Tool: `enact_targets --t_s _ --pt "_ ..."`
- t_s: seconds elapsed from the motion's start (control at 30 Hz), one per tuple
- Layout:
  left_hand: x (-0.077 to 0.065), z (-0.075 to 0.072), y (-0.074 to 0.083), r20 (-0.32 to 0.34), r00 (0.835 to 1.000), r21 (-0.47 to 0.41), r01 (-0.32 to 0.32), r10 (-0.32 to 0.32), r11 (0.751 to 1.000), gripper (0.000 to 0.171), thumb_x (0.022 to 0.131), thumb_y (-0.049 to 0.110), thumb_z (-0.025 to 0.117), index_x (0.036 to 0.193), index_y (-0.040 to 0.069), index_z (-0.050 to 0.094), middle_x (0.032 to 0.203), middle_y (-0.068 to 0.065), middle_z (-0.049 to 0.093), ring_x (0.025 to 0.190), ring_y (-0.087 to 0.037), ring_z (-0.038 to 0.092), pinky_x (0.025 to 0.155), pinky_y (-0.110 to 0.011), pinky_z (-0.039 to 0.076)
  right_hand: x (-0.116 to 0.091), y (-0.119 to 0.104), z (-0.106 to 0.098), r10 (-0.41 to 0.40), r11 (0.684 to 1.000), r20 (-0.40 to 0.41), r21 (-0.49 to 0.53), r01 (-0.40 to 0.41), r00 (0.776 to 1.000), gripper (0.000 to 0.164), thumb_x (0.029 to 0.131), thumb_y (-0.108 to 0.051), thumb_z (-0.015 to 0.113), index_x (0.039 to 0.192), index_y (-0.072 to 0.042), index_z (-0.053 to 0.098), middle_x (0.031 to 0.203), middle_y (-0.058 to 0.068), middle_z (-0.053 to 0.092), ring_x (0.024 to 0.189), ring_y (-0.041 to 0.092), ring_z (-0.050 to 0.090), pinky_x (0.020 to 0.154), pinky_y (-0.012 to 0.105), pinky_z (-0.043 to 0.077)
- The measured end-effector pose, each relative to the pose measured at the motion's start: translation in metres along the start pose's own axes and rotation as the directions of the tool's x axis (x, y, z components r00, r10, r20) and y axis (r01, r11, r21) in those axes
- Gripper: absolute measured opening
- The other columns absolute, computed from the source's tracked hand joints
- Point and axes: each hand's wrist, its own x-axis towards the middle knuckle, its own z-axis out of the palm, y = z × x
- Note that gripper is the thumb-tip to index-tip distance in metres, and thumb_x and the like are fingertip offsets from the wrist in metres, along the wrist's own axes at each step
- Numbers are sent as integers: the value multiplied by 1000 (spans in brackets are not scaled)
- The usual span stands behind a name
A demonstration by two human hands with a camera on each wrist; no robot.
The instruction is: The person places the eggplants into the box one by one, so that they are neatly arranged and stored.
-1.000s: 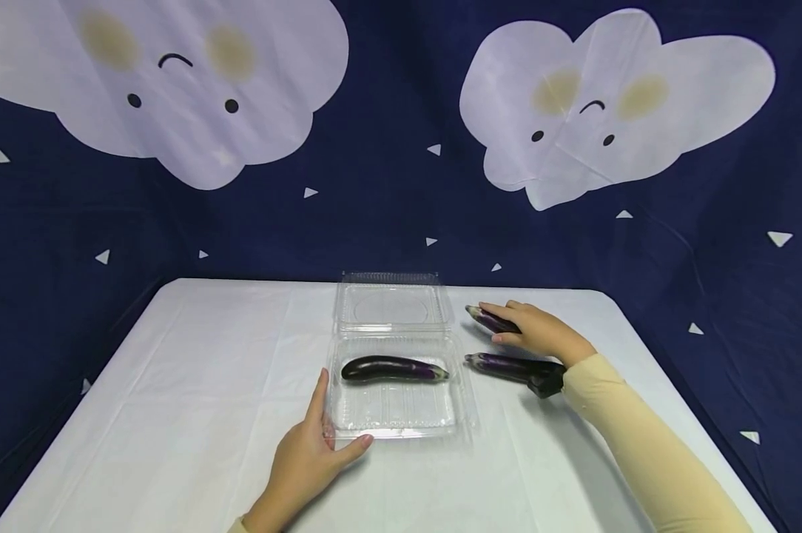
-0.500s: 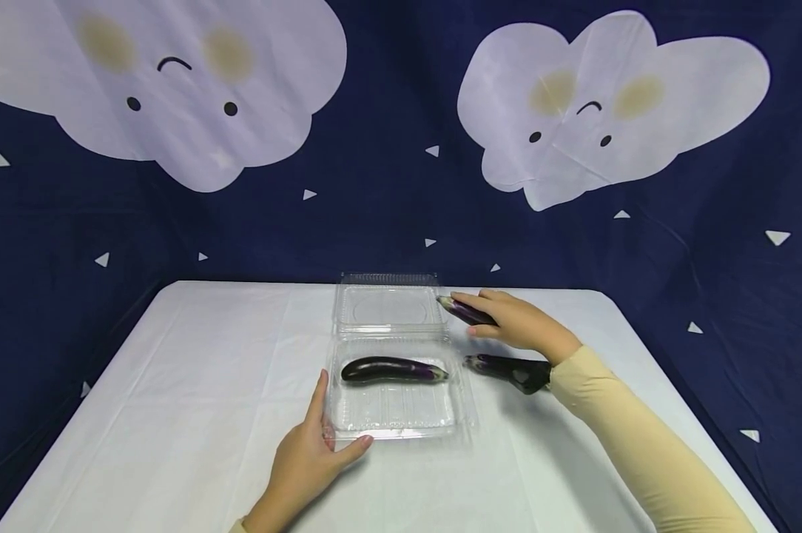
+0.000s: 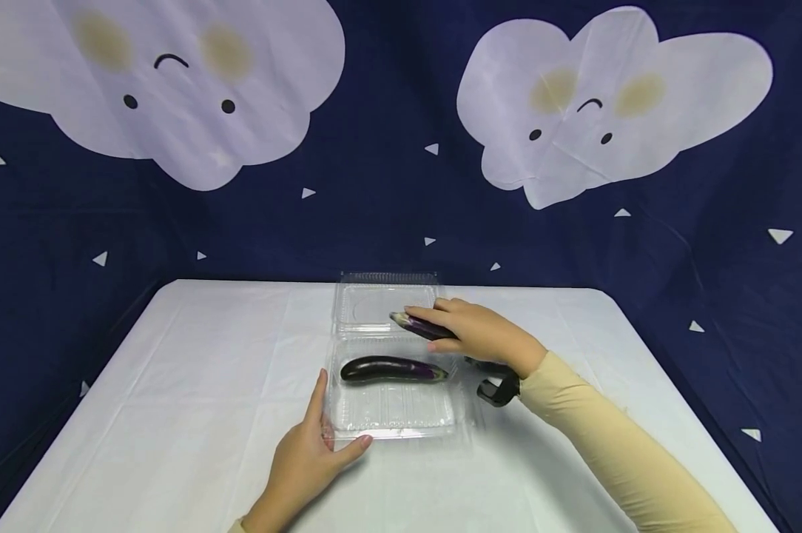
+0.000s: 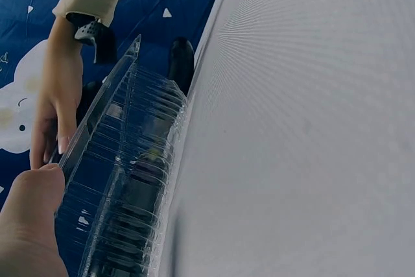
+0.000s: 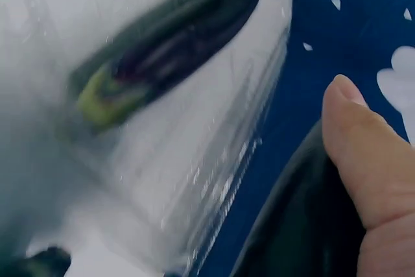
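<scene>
My right hand (image 3: 484,333) grips an eggplant (image 3: 424,326) from above, holding it over the hinge area of a clear plastic clamshell container (image 3: 401,431). Its pale stem end points left; the rest is hidden under the hand, while the thumb (image 5: 363,141) lies along its dark skin in the right wrist view. A second eggplant (image 3: 388,369) lies crosswise in the container's base. My left hand (image 3: 304,455) holds the near-left corner, thumb at the front rim and index finger along the left side. A third eggplant (image 3: 484,365) lies right of the container, mostly hidden behind my right wrist.
The open lid (image 3: 361,303) lies flat behind the base. A black wrist device (image 3: 497,391) on my right arm hangs near the third eggplant. White cloth covers the table (image 3: 194,385); a dark blue curtain (image 3: 374,215) with clouds stands behind it.
My right hand has carried its eggplant leftward from the table's right side to over the container. The left hand and the eggplant in the base have stayed put.
</scene>
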Motion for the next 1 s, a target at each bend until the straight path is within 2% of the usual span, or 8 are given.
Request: enact_targets --t_s 0.13,0.27,0.53,0.8,1.0 --pt "1 0 1 3 1000 5 13 -13 1000 124 67 66 81 161 30 9 56 10 45 48 -5 38 46 -24 34 10 -13 7 -21 1000 34 -17 22 999 65 93 -43 66 152 -29 42 101 -4 57 84 12 50 78 34 48" --pt "1 0 1 10 1000 4 19 -19 1000 124 66 68 80 161 30 9 56 9 45 48 -6 39 47 -24 35 17 -26 14 -25 998 84 -47 29 996 65 93 -48 64 152 -33 41 106 -3 58 87 13 54 82 36 51" --pt "-1 -1 1 11 1000 17 15 -15 1000 124 68 70 78 161 29 8 54 9 44 46 -6 39 46 -24 34 28 -49 26 -102 988 168 -95 119 980 67 91 -52 63 151 -36 39 116 0 61 98 18 60 88 39 53" --pt "-1 0 1 16 1000 1 9 -9 1000 123 68 68 79 161 28 8 52 10 44 44 -5 38 44 -23 35 37 -58 35 -135 976 207 -140 166 969 70 90 -55 62 153 -37 36 116 -2 60 92 17 59 82 37 54" --pt "-1 -2 1 22 1000 6 5 -5 1000 123 69 70 77 161 28 8 53 9 44 45 -5 39 44 -23 35 39 -62 36 -143 979 232 -109 172 962 75 88 -57 63 154 -37 34 115 -1 61 94 17 62 85 36 54"
